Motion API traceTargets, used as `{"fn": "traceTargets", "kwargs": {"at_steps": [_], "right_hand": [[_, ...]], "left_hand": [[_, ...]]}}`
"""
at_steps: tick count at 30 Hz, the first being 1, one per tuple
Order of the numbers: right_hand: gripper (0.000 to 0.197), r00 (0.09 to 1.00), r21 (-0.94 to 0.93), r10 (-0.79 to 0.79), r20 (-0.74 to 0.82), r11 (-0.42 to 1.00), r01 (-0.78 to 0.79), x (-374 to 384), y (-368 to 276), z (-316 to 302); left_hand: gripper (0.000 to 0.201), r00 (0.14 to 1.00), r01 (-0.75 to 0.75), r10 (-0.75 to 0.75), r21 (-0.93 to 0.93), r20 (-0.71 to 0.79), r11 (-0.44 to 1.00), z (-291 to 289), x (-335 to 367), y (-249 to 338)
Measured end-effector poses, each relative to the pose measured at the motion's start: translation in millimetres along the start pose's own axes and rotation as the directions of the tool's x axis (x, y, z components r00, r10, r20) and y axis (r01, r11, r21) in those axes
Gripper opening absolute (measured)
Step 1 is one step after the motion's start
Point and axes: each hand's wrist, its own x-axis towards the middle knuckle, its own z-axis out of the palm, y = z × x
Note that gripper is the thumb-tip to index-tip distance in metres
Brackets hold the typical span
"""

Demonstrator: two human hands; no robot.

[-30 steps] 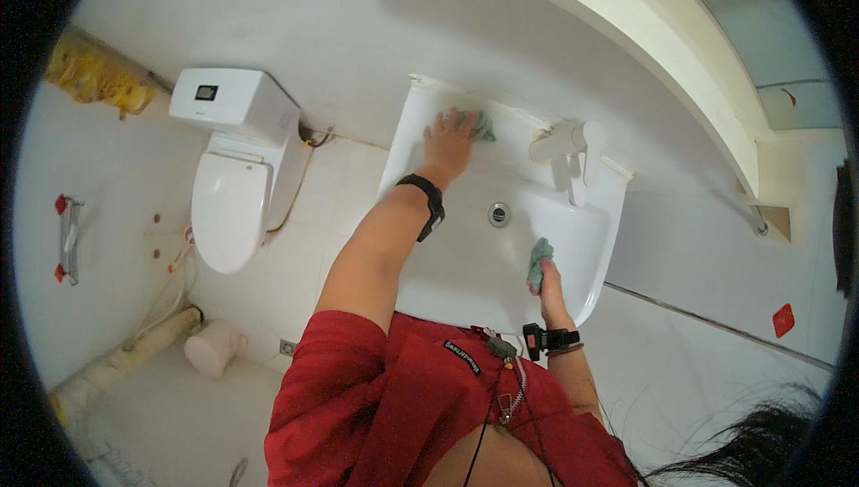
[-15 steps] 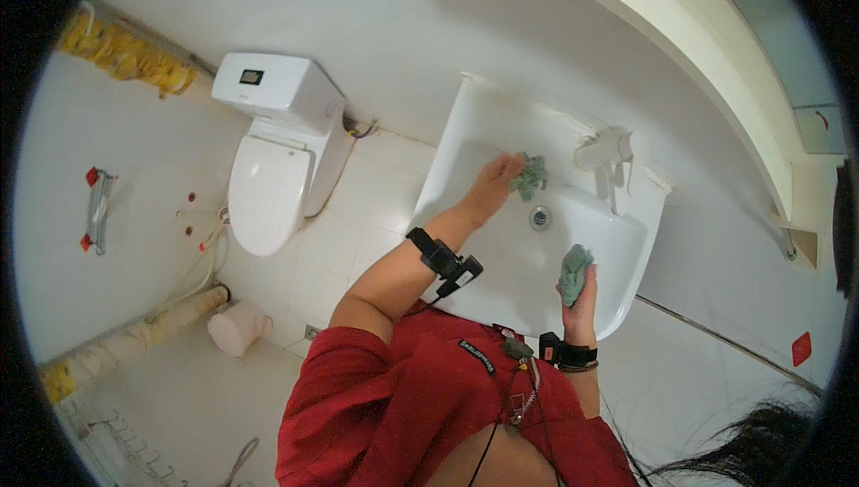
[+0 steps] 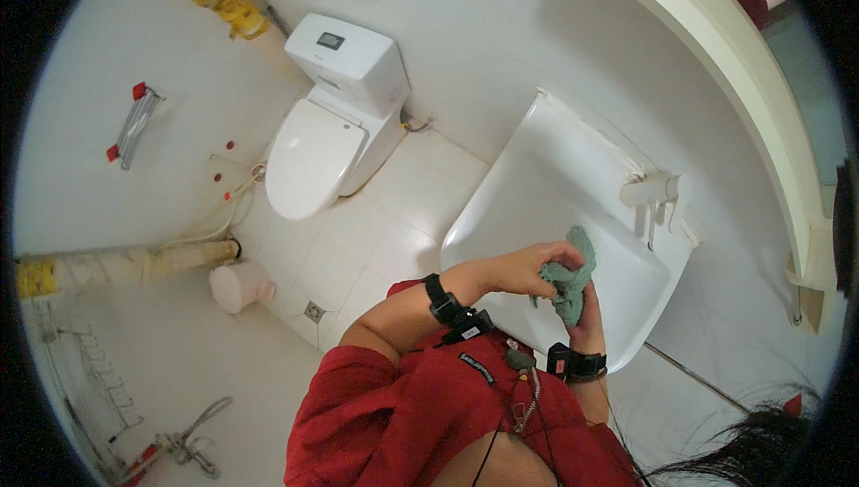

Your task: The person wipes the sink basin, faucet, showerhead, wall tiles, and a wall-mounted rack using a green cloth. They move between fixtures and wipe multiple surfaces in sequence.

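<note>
Both my hands meet over the near part of the white sink [image 3: 501, 210]. Between them is crumpled green cloth [image 3: 571, 288], one part standing up above the left fingers and another hanging lower. My left hand [image 3: 523, 270] is closed on the cloth from the left, its fingers curled around it. From below and to the right, my right hand [image 3: 588, 319] grips the lower part; cloth covers most of its fingers. Whether the bunch is one cloth or two pressed together I cannot tell.
A white faucet [image 3: 658, 192] rises at the sink's far right. To the left stands a white toilet [image 3: 313, 156] with its lid down. A pink bucket [image 3: 240, 287] sits near the left wall, and a pale curved cabinet edge [image 3: 734, 67] overhangs at upper right.
My left hand has moved right and nearer me, from the middle of the basin to my right hand. The two separate green bunches are now together. The view has shifted.
</note>
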Motion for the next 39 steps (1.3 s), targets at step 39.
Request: {"fn": "traceTargets", "kwargs": {"at_steps": [39], "right_hand": [[0.041,0.814,-0.102,0.073,0.577,0.995,-0.017,-88,160,248]], "left_hand": [[0.039,0.443,-0.494,0.261,0.009,-0.857,0.869,27,-484,77]]}}
